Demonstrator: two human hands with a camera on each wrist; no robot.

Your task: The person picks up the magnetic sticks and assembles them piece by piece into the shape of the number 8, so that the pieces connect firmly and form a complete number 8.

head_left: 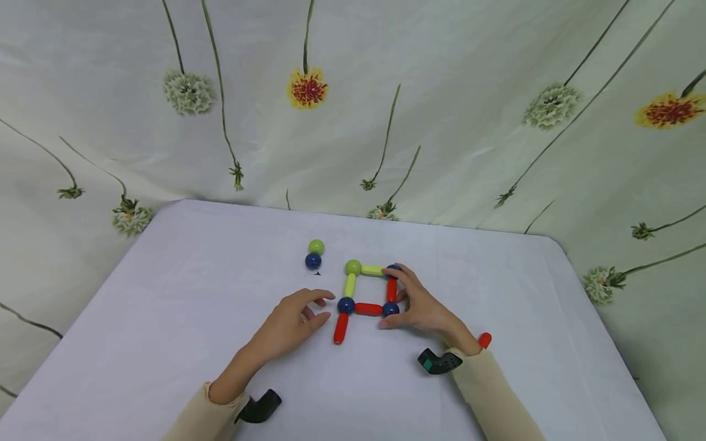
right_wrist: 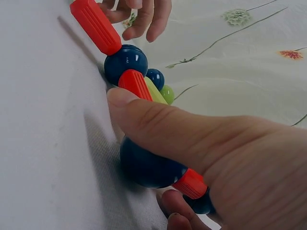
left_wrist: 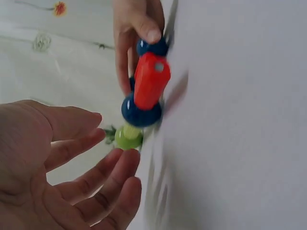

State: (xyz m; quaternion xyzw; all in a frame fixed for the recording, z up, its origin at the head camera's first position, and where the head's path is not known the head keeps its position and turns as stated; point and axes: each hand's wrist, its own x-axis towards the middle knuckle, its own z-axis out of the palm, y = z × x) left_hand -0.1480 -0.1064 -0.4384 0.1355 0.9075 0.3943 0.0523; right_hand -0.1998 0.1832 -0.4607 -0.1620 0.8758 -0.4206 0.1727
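Note:
A square of magnetic sticks and balls lies on the table, with a green ball (head_left: 353, 267) at its far left corner and blue balls at the others. From the near left blue ball (head_left: 346, 305) a red stick (head_left: 341, 329) points toward the person. My right hand (head_left: 423, 306) grips the square's right side, thumb at the near right blue ball (right_wrist: 148, 165) and fingertips over the far right one, partly covering it. Just left of the square, my left hand (head_left: 289, 321) holds nothing, its fingers spread and loosely bent toward the near left ball.
Beyond the square, a loose green ball (head_left: 316, 247) and a blue ball (head_left: 313, 261) sit side by side. A red stick (head_left: 485, 340) shows partly from behind the right wrist. A flower-print cloth (head_left: 441, 122) hangs behind the white table (head_left: 524, 294).

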